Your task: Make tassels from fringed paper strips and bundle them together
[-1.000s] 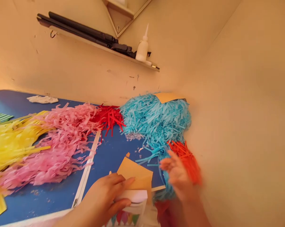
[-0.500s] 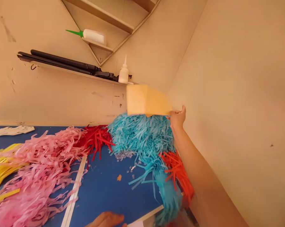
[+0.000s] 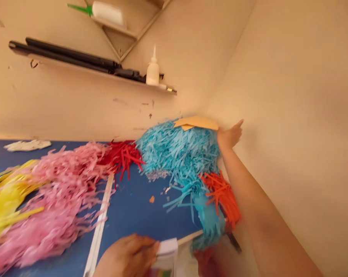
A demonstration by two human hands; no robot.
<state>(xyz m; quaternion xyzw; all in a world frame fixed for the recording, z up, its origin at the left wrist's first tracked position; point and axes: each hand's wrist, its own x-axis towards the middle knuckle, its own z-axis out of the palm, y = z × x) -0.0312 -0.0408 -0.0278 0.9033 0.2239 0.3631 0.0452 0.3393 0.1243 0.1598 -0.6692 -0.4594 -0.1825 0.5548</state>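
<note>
My right hand [image 3: 229, 135] reaches to the far corner, its fingers on the edge of tan cardboard pieces [image 3: 197, 122] that lie flat on top of the heap of blue shredded paper [image 3: 181, 152]. One finger points at the wall. My left hand [image 3: 127, 256] rests at the near edge of the blue table [image 3: 133, 211], fingers closed on a white box-like object [image 3: 166, 254] with coloured shapes on its side.
Pink [image 3: 58, 200], yellow [image 3: 6, 196], red [image 3: 123, 156] and orange [image 3: 223, 196] paper fringe lie across the table. A white strip [image 3: 99, 227] runs along the table. A glue bottle [image 3: 153, 70] and black bars [image 3: 72, 57] sit on a wall shelf.
My right hand has lowered the tan cardboard from the air onto the blue heap. The view has shifted, and my left hand with the white object shows more.
</note>
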